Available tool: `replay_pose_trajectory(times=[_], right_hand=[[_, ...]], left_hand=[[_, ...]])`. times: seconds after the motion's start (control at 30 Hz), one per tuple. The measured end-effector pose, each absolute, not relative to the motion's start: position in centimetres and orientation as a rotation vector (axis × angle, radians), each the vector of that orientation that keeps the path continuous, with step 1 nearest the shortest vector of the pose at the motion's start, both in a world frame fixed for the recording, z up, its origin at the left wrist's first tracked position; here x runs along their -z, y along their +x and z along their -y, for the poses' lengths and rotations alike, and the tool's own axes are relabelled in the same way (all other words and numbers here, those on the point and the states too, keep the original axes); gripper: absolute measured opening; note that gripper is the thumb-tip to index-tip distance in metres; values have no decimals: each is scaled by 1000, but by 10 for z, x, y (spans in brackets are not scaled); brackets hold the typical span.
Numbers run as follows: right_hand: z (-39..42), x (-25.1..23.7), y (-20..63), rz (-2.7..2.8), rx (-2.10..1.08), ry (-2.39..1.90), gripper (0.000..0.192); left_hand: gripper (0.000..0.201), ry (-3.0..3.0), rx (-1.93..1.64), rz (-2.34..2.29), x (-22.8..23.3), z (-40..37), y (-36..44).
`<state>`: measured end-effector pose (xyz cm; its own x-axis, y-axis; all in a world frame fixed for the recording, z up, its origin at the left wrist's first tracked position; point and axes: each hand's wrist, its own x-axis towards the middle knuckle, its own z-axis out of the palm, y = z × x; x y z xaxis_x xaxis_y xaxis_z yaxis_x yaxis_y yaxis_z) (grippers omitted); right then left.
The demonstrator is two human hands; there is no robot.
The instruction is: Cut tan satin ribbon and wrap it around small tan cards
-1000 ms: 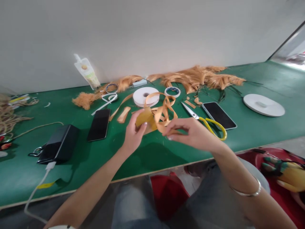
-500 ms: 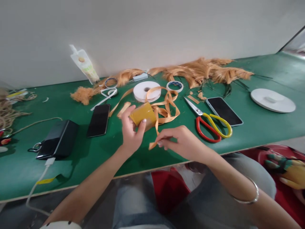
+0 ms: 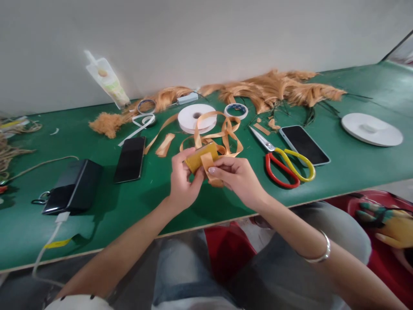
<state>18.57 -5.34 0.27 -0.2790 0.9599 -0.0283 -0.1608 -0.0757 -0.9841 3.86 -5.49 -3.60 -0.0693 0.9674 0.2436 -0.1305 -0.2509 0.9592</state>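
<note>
My left hand (image 3: 183,184) is closed around a flat, yellow-brown rectangular block (image 3: 196,158) just above the table; its exact kind is unclear. Pinched in my right hand (image 3: 239,180) is an orange satin ribbon (image 3: 207,162), its end laid against the block's right side. More of the ribbon lies in loose loops behind the hands, beside a white spool (image 3: 206,124). A short cut piece of ribbon (image 3: 165,145) rests left of the loops. Scissors (image 3: 274,149) with red and yellow handles lie to the right of my right hand.
Phones lie at left (image 3: 130,159) and right (image 3: 303,144). A black box-shaped device (image 3: 75,185) with a white cable stands at the left. Orange fibre bundles (image 3: 267,90) run along the wall. Tape rolls (image 3: 236,111) and a white disc (image 3: 371,129) lie on the green table (image 3: 348,172).
My right hand has moved up and left, bringing the ribbon end from below the block onto its side. My left hand has tilted the block flatter. The view has shifted slightly.
</note>
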Motion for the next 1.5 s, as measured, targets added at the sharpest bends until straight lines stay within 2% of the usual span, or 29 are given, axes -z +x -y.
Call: replay_pose_trajectory(times=[0.2, 0.37, 0.6, 1.07, 1.4, 1.5], right_hand=[[51, -1, 182, 1194, -1527, -984, 26], [51, 3, 179, 1146, -1455, -1064, 30], [54, 9, 174, 1113, -1424, -1074, 29], [53, 12, 169, 1130, -1429, -1113, 27], [61, 18, 168, 1416, -1524, -1310, 12], [60, 19, 167, 1470, -1479, -1364, 17]], left_hand=[[52, 1257, -1403, -996, 25, 58, 42], [33, 1251, -1387, -951, 28, 54, 43], [20, 1355, -1475, -994, 35, 49, 44], [22, 1582, -1505, -1223, 38, 45, 41], [28, 1255, -1749, -1170, 40, 25, 31], [25, 1116, -1799, -1143, 33, 22, 28]])
